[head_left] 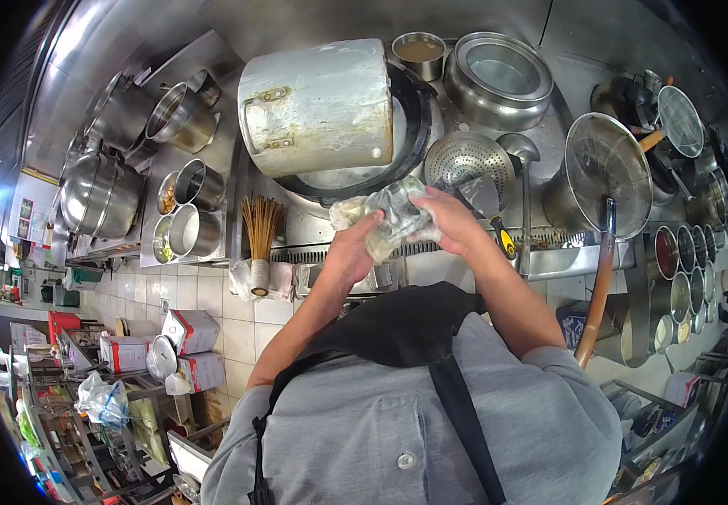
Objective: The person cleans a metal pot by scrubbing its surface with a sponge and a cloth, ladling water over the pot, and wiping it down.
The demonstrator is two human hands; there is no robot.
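A wet, stained greyish-white cloth (396,220) is bunched up in front of my apron, over the stove's front edge. My left hand (354,246) grips its left side, and my right hand (454,220) is closed around its right side. Just beyond the cloth, a large dented aluminium stockpot (317,109) lies on its side over a black wok ring (418,126). A perforated skimmer (470,162) rests on the steel counter near my right hand. Beside it are a scraper with a yellow and black handle (505,240) and a long ladle (524,202).
A bamboo brush (261,236) stands at the stove's front left. Behind are a pot of brownish liquid (419,52) and a wide steel pot (498,93). On the right, a large strainer (608,164) sits over a pot. Several steel pots (103,198) crowd the left counter.
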